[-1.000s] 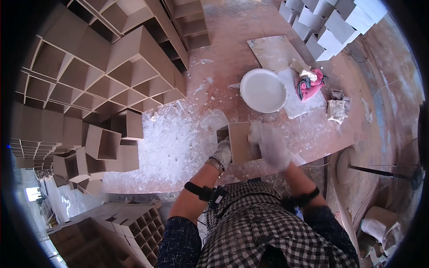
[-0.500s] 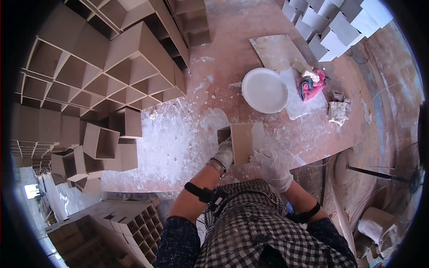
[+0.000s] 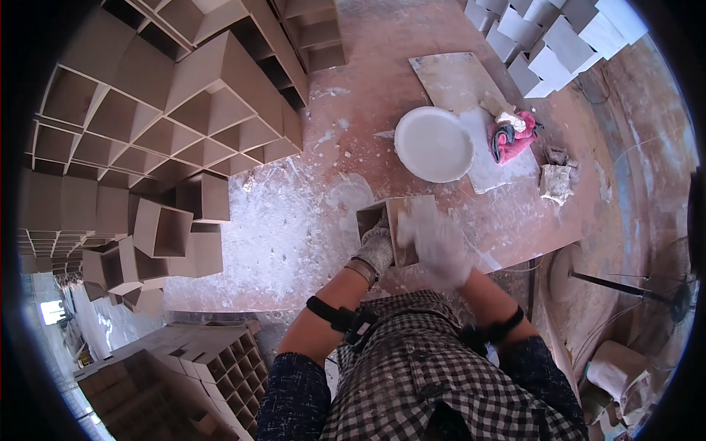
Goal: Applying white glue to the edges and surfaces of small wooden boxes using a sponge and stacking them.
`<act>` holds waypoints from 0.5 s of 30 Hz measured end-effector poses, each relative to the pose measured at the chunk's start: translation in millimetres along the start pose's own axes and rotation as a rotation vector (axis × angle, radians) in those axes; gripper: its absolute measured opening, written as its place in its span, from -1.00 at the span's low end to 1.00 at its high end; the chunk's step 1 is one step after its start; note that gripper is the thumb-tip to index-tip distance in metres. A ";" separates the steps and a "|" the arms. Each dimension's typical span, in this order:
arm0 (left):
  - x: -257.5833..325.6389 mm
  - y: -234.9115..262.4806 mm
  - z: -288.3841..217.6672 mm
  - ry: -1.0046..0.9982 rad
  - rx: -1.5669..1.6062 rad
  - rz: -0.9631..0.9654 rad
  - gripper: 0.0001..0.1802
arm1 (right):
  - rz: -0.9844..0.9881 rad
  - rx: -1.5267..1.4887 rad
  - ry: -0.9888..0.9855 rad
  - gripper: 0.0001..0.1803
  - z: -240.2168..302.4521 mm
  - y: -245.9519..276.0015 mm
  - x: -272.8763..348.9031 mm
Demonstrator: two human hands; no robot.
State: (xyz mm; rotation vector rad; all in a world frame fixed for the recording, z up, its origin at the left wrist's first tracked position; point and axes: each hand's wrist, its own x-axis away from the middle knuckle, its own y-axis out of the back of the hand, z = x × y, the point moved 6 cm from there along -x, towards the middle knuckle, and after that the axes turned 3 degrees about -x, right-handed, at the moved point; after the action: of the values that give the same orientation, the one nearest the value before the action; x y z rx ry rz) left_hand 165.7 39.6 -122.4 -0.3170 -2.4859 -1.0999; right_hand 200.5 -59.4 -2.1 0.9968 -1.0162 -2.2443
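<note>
A small open brown fibreboard box (image 3: 402, 254) is held above the table, close in front of my apron. My left hand (image 3: 377, 248), in a knitted white glove, reaches into its opening and grips it from inside; the fingertips are partly hidden. Over the box's right face is my right hand (image 3: 439, 246), also in a pale glove, with its fingers smeared by motion. Just beyond the box stands a round white basin (image 3: 441, 177) whose inside looks white.
Stacked brown boxes (image 3: 220, 73) rise at the left, with several looser boxes (image 3: 163, 229) nearer. White boxes (image 3: 555, 51) stand far right. A board (image 3: 452, 77), a pink cloth (image 3: 515, 143) and a crumpled lump (image 3: 555, 184) lie on the white-smeared table (image 3: 272, 242).
My right hand has moved up and left from beside the box onto its right face. The box has turned, so its opening shows more around my left hand.
</note>
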 end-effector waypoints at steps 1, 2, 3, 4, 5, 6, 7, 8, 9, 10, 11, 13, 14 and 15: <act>0.9 0.6 1.5 0.010 -0.003 -0.008 -0.41 | -0.002 -0.009 0.009 -0.94 -14.6 -10.0 -15.1; -7.9 -6.0 3.2 0.068 0.204 0.020 -0.38 | -0.070 -0.170 -0.028 -0.94 -44.9 -19.3 -26.5; -12.2 -12.4 9.2 0.141 0.413 0.042 -0.36 | -0.134 -0.343 -0.055 -0.95 -61.3 -23.6 -31.1; -8.8 -17.1 18.5 0.156 0.414 0.034 -0.36 | -0.127 -0.358 -0.049 -0.95 -54.1 -23.5 -27.9; -10.0 -16.8 20.5 0.103 0.221 -0.018 -0.35 | 0.006 -0.182 0.040 -0.93 -39.0 -22.9 -21.1; -11.5 -16.8 21.9 0.049 0.027 -0.069 -0.33 | 0.139 -0.005 0.128 -0.90 -24.7 -26.8 -8.1; -12.7 -10.5 13.3 0.038 0.027 -0.066 -0.33 | 0.037 -0.098 0.175 -0.86 -13.7 -20.4 19.0; -7.3 -5.2 7.5 0.081 0.089 0.001 -0.34 | 0.040 -0.103 0.174 -0.86 -5.0 -16.6 29.6; -4.2 -1.6 3.8 0.124 0.152 0.064 -0.35 | 0.005 -0.158 0.133 -0.86 4.2 -5.8 32.1; -9.5 -2.0 2.3 0.126 0.152 0.065 -0.35 | -0.031 -0.212 0.090 -0.86 7.4 1.2 33.1; -15.5 -5.5 4.1 0.188 0.172 0.094 -0.36 | 0.238 -0.261 0.077 -0.88 -2.8 -13.7 19.9; -23.7 -21.9 15.4 0.244 0.188 0.125 -0.37 | 0.094 -0.122 0.087 -0.89 -20.2 -19.2 -16.4; -28.9 -27.5 21.2 0.128 0.109 -0.045 -0.37 | -0.049 0.020 0.100 -0.90 -22.8 -12.1 -25.3; -30.8 -27.0 22.3 0.015 0.029 -0.212 -0.38 | -0.051 0.019 0.100 -0.90 -24.0 -12.0 -25.0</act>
State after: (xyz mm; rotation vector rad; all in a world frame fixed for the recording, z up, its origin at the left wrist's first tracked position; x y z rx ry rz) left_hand 177.5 36.9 -167.4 -0.0364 -2.5647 -1.1407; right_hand 233.2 -46.0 -12.1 1.1434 -0.9814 -2.2045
